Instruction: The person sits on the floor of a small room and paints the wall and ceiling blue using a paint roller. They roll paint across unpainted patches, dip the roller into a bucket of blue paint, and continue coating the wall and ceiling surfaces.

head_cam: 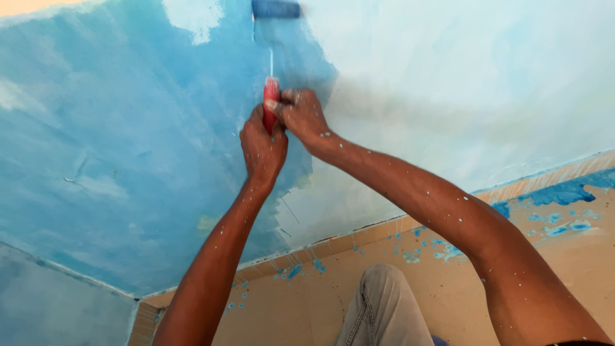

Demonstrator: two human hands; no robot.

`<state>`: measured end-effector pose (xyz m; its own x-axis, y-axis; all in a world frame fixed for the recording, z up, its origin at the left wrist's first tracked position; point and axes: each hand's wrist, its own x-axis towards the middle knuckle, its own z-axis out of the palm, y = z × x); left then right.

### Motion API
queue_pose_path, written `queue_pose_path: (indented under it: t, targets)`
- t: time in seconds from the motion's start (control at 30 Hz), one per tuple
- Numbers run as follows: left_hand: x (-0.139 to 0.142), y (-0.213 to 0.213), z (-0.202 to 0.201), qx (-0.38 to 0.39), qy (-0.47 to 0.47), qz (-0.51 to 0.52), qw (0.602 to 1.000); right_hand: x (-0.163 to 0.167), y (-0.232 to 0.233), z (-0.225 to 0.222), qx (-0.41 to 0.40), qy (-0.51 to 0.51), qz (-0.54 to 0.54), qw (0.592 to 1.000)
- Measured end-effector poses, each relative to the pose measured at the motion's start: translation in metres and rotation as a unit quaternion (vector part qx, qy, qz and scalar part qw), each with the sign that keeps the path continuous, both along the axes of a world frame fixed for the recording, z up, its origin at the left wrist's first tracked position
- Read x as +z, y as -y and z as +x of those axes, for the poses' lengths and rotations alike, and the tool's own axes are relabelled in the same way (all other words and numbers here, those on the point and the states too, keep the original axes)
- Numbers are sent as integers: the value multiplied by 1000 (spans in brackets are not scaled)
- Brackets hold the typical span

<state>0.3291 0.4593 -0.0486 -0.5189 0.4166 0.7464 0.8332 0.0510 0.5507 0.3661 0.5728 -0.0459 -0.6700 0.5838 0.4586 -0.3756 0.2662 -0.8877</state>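
Knee in grey trousers sits lowest, above a tan floor spattered with blue paint. Further out, left hand and right hand both clamp the red handle of a paint roller — its blue sleeve pressed high against the blue wall.

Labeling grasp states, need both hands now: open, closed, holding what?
Left hand: closed on the red roller handle.
Right hand: closed on the same handle, higher up.

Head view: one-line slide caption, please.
Both hands, left hand and right hand, grip a red-handled paint roller against a half-painted blue wall, paint specks on the floor.
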Motion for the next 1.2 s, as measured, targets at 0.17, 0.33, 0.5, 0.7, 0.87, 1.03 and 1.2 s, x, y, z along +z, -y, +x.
queue_pose_path:
  t: [0.17, 0.33, 0.5, 0.7, 0.87, 1.03, 1.2]
  targets:
    - [8, -4, 4, 5, 4, -13, 1000, 2, -6, -2, 1, -20, 9, 1000]
    - [36, -30, -5, 5, -14, 4, 1000, 36, -33, -4, 27, -65, -26, 997]
    - [9, -23, 7, 0, -21, 13, 1000, 14, -25, 7, 6, -12, -23, 1000]
    - [-12, -22, 23, 3, 49, -10, 999, -7, -21, 21, -13, 51, 23, 998]
    - [14, -47, 9, 6, -20, 18, 1000, 26, -49, 16, 18, -26, 7, 999]
    - [-12, -35, 18, -17, -14, 12, 1000, -3, -41, 21, -4, -6, 23, 1000]
    - [-30, -19, 31, 5, 43, -32, 999, -35, -24, 26, 38, 18, 1, 999]
